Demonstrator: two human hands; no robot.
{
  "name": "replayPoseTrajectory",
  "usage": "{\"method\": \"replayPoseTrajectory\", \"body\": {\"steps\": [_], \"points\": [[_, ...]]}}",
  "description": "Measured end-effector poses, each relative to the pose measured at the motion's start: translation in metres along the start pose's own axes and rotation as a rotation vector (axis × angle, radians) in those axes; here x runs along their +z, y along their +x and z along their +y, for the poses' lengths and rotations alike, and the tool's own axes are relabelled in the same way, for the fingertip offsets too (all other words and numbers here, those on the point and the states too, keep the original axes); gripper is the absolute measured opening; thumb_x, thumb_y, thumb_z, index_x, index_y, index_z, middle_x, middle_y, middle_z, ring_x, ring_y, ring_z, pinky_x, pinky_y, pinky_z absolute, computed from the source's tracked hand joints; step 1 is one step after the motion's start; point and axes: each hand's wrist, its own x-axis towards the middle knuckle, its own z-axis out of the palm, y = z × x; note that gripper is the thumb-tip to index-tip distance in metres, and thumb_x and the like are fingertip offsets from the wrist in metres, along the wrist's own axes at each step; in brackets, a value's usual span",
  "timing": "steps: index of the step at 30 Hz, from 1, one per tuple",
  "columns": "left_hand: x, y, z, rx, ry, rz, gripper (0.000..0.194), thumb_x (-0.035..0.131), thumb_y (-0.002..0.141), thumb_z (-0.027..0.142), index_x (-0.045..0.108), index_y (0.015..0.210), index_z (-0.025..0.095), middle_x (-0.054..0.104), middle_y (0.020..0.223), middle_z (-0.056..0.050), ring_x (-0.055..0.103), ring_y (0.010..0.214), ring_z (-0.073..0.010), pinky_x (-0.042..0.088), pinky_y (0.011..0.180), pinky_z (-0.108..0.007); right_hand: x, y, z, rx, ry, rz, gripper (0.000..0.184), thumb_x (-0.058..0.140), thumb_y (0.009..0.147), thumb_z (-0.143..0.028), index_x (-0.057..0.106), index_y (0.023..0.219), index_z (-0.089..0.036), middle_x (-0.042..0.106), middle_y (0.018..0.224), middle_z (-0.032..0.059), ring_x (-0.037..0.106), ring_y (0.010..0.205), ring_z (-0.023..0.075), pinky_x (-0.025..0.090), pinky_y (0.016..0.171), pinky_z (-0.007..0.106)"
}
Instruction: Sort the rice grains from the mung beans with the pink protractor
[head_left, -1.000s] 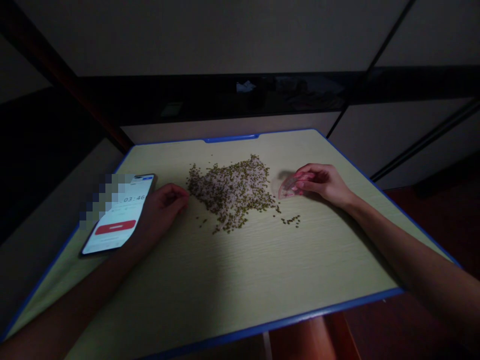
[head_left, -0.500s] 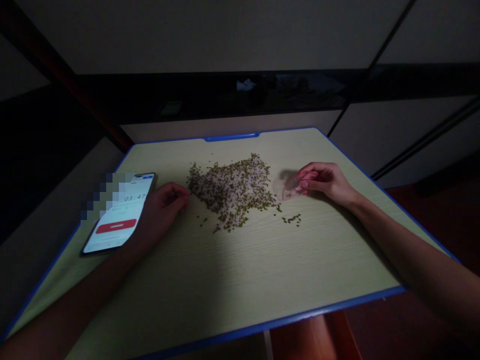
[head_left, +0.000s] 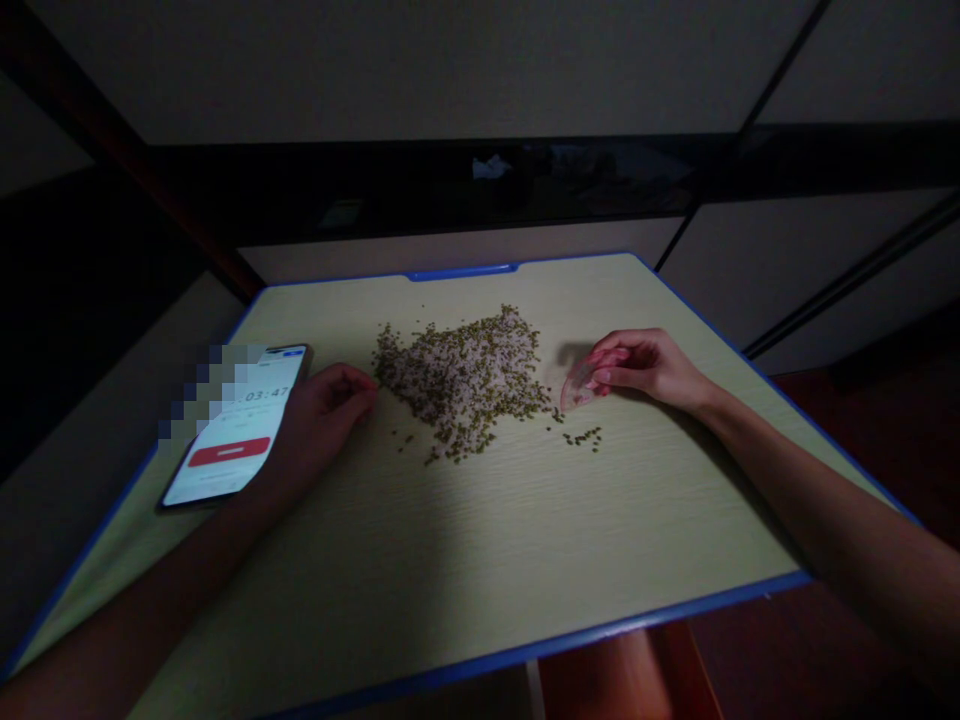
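Observation:
A spread-out heap of small green beans mixed with pale, pinkish-white grains (head_left: 465,375) lies on the wood-look table (head_left: 525,560). At its left edge rests my left hand (head_left: 334,405), fingers curled and thumb against the index finger; whether anything is pinched there is hidden. My right hand (head_left: 649,368) is closed on a thin clear plastic piece (head_left: 581,388) with a curved edge and red markings, perhaps a protractor. The piece tilts down towards the heap's right side. Below it are several stray green beans (head_left: 583,437), apart from the heap.
A phone (head_left: 229,450) with a lit timer screen lies on the left, partly behind my left wrist. The table has a raised blue rim (head_left: 645,620) and a blue handle (head_left: 461,271) at the far side. Pale cabinet panels (head_left: 450,70) stand behind.
My right hand has turned the clear plastic piece slightly, its curved edge now lower and plainer to see. My left hand and the heap look the same.

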Motion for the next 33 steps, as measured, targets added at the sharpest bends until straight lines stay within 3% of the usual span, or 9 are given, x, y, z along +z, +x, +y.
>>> {"method": "replayPoseTrajectory", "body": {"steps": [7, 22, 33], "points": [[0.0011, -0.0001, -0.0005, -0.013, -0.001, 0.008, 0.009, 0.055, 0.066, 0.026, 0.054, 0.069, 0.018, 0.053, 0.058, 0.005, 0.047, 0.053, -0.0094, 0.036, 0.054, -0.023, 0.0036, 0.0008, -0.0005, 0.003, 0.016, 0.034, 0.021, 0.077, 0.060, -0.023, 0.063, 0.074, -0.015, 0.067, 0.059, 0.0015, 0.062, 0.052, 0.0112, 0.048, 0.051, 0.023], [0.0025, 0.0017, -0.0036, 0.015, -0.033, 0.006, 0.010, 0.056, 0.064, 0.027, 0.054, 0.069, 0.019, 0.052, 0.057, 0.005, 0.046, 0.053, -0.0090, 0.035, 0.053, -0.022, 0.0025, 0.0027, 0.0033, -0.058, 0.033, -0.028, 0.017, 0.074, 0.064, -0.015, 0.063, 0.076, -0.013, 0.068, 0.061, 0.0011, 0.064, 0.055, 0.0101, 0.050, 0.052, 0.021], [0.0019, 0.0015, -0.0027, 0.008, -0.011, 0.014, 0.009, 0.056, 0.064, 0.026, 0.054, 0.069, 0.018, 0.052, 0.057, 0.005, 0.046, 0.053, -0.0086, 0.035, 0.053, -0.022, -0.0022, 0.0008, 0.0052, -0.029, -0.006, -0.041, 0.018, 0.075, 0.064, -0.018, 0.064, 0.078, -0.013, 0.067, 0.060, 0.0018, 0.061, 0.051, 0.0099, 0.049, 0.052, 0.022]]}}
